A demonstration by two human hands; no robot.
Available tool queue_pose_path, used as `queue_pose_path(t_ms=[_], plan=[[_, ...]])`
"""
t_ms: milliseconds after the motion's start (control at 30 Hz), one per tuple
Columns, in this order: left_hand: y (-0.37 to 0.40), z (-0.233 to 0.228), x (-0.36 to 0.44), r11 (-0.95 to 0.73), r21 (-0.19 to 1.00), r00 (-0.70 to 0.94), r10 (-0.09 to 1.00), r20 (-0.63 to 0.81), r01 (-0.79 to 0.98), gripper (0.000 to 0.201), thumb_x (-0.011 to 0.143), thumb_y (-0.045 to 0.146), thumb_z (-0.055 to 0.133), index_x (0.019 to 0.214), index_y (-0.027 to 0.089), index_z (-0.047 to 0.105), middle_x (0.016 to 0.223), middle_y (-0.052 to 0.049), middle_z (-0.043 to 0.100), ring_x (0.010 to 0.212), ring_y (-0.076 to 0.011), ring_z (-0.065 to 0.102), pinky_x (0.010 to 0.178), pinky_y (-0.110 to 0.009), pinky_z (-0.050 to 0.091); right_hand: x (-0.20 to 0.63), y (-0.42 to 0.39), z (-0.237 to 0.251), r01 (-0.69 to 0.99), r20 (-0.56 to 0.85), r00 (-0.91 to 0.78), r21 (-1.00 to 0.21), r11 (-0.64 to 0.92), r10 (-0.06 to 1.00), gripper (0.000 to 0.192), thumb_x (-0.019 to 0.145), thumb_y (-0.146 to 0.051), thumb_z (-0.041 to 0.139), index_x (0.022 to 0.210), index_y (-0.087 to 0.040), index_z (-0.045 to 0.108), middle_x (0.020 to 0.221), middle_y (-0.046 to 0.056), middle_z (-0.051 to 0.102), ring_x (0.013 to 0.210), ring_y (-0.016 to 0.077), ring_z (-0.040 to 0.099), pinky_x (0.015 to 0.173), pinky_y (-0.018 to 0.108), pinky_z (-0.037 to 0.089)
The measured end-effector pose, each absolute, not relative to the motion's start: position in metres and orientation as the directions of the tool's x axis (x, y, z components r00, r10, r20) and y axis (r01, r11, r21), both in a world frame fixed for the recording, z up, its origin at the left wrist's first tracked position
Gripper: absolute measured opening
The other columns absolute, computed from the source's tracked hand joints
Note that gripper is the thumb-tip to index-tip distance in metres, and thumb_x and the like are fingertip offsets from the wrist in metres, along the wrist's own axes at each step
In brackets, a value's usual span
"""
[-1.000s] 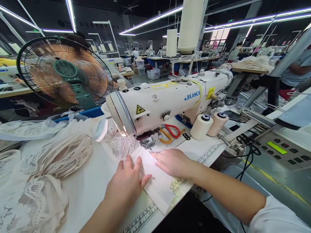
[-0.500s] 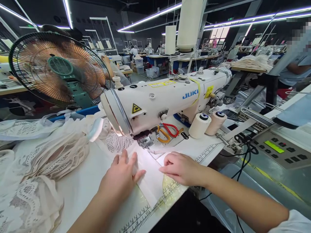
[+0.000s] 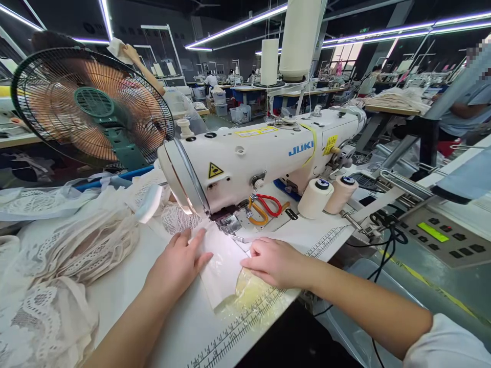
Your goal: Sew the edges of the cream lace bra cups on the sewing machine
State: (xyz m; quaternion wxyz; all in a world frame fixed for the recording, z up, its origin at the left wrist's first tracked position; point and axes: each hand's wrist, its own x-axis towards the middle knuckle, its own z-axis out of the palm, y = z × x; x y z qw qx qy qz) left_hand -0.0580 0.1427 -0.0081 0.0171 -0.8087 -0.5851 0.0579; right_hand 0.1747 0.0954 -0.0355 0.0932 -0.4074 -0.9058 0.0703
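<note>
A white JUKI sewing machine [image 3: 264, 153] stands on the white table [image 3: 176, 327]. A pale fabric piece [image 3: 220, 260] lies flat in front of its presser foot [image 3: 230, 225]. My left hand [image 3: 174, 268] presses flat on the fabric's left side, fingers apart. My right hand [image 3: 274, 260] rests on the fabric's right edge with the fingers curled down on it. Lace fabric [image 3: 180, 220] trails out behind the needle to the left.
A heap of cream lace pieces [image 3: 72, 250] fills the table's left. A running fan [image 3: 92, 105] stands behind it. Red and yellow scissors [image 3: 264, 207] and two thread cones [image 3: 326, 197] sit beside the machine. A control panel [image 3: 441, 235] is at right. Other people work at far tables.
The fabric piece has fed away from me under the presser foot, and both hands have moved with it toward the machine. More of the table's printed ruler shows at the front edge.
</note>
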Motion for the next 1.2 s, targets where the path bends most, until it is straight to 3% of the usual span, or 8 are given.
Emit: queue_pose_path(t_ms=[200, 333, 400, 500, 567, 633, 767, 1200], plan=[[0.153, -0.012, -0.067, -0.321, -0.105, 0.325, 0.946, 0.020, 0.941, 0.053, 0.092, 0.034, 0.042, 0.139, 0.010, 0.042, 0.132, -0.021, 0.054, 0.119, -0.0339, 0.052, 0.091, -0.043, 0.049, 0.165, 0.103, -0.031, 0.748, 0.060, -0.645, -0.155, 0.645, 0.762, 0.023, 0.092, -0.030, 0.046, 0.105, -0.023, 0.064, 0.080, 0.004, 0.053, 0.072, 0.0171, 0.043, 0.056, 0.028, 0.027], [0.154, -0.015, -0.067, -0.346, -0.174, 0.376, 0.907, 0.189, 0.922, 0.049, 0.089, 0.034, 0.050, 0.130, 0.007, 0.053, 0.127, -0.024, 0.056, 0.111, -0.0373, 0.056, 0.084, -0.046, 0.052, 0.160, 0.105, -0.025, 0.766, 0.007, -0.629, -0.159, 0.622, 0.777, 0.027, 0.092, -0.030, 0.044, 0.110, -0.023, 0.063, 0.081, 0.005, 0.058, 0.073, 0.0185, 0.048, 0.055, 0.028, 0.026], [0.151, -0.019, -0.066, -0.446, -0.217, 0.495, 0.809, 0.317, 0.868, 0.040, 0.089, 0.030, 0.050, 0.119, 0.006, 0.061, 0.122, -0.024, 0.059, 0.110, -0.0375, 0.056, 0.088, -0.048, 0.050, 0.158, 0.106, -0.023, 0.771, -0.002, -0.626, -0.154, 0.618, 0.780, 0.028, 0.093, -0.030, 0.043, 0.112, -0.023, 0.062, 0.081, 0.006, 0.060, 0.072, 0.0187, 0.050, 0.055, 0.028, 0.027], [0.141, -0.024, -0.059, -0.727, -0.204, 0.732, 0.548, 0.404, 0.656, 0.033, 0.093, 0.023, 0.039, 0.104, 0.011, 0.068, 0.112, -0.017, 0.066, 0.108, -0.0291, 0.060, 0.092, -0.042, 0.050, 0.154, 0.106, -0.022, 0.774, -0.006, -0.624, -0.145, 0.617, 0.782, 0.026, 0.092, -0.029, 0.043, 0.108, -0.021, 0.063, 0.081, 0.006, 0.062, 0.072, 0.0184, 0.052, 0.056, 0.028, 0.028], [0.132, -0.027, -0.053, -0.821, -0.139, 0.798, 0.476, 0.369, 0.554, 0.033, 0.094, 0.022, 0.037, 0.103, 0.014, 0.067, 0.109, -0.013, 0.068, 0.097, -0.0230, 0.064, 0.083, -0.035, 0.054, 0.153, 0.106, -0.022, 0.774, -0.013, -0.625, -0.140, 0.617, 0.781, 0.024, 0.091, -0.029, 0.045, 0.102, -0.019, 0.065, 0.080, 0.006, 0.063, 0.072, 0.0188, 0.053, 0.056, 0.028, 0.029], [0.126, -0.027, -0.049, -0.837, -0.077, 0.815, 0.501, 0.290, 0.542, 0.027, 0.090, 0.022, 0.044, 0.104, 0.014, 0.066, 0.108, -0.011, 0.068, 0.088, -0.0212, 0.065, 0.075, -0.033, 0.056, 0.154, 0.105, -0.022, 0.772, -0.009, -0.627, -0.139, 0.620, 0.779, 0.025, 0.091, -0.029, 0.046, 0.103, -0.018, 0.065, 0.081, 0.007, 0.064, 0.075, 0.0196, 0.055, 0.058, 0.029, 0.031], [0.124, -0.023, -0.046, -0.840, -0.008, 0.826, 0.532, 0.185, 0.543, 0.023, 0.085, 0.021, 0.053, 0.104, 0.016, 0.065, 0.107, -0.009, 0.068, 0.086, -0.0223, 0.064, 0.075, -0.036, 0.056, 0.157, 0.103, -0.022, 0.770, -0.011, -0.626, -0.167, 0.615, 0.780, 0.029, 0.091, -0.029, 0.046, 0.114, -0.019, 0.061, 0.084, 0.007, 0.064, 0.079, 0.0209, 0.057, 0.060, 0.029, 0.035], [0.133, -0.026, -0.055, -0.832, -0.049, 0.825, 0.537, 0.176, 0.552, 0.031, 0.090, 0.019, 0.042, 0.109, 0.017, 0.066, 0.116, -0.010, 0.067, 0.095, -0.0247, 0.063, 0.078, -0.039, 0.056, 0.149, 0.111, -0.008, 0.828, -0.172, -0.560, -0.143, 0.542, 0.811, 0.041, 0.092, -0.033, 0.043, 0.129, -0.020, 0.053, 0.092, 0.009, 0.070, 0.083, 0.0251, 0.064, 0.060, 0.030, 0.041]])
